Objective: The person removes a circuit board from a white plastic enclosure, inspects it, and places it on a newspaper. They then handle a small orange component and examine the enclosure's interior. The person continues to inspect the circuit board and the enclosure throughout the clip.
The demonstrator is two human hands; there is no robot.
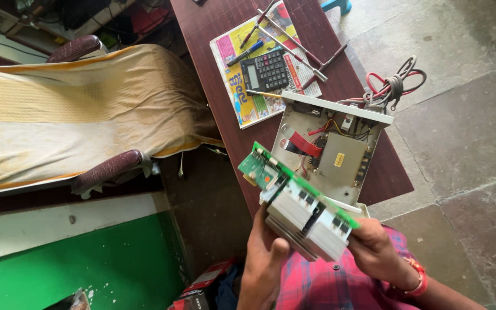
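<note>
We stand over a dark wooden table (213,23), a cloth-draped armchair (58,109) beside it. On the table lies an opened white metal case (331,146) with its wiring and a grey block inside, and a bundle of cables (394,83) at its far corner. Further up, a newspaper (248,106) carries a calculator (264,72) and several screwdrivers (294,40). Just in front of the case we hold a green circuit board (299,201) with pale heat sinks, lifted clear and tilted. Our left hand (265,258) grips its lower edge, thumb pressed on the metal; our right hand (374,247) clasps its right end. We judge this an inspection step; turning the board calls for a steady two-handed grip.
</note>
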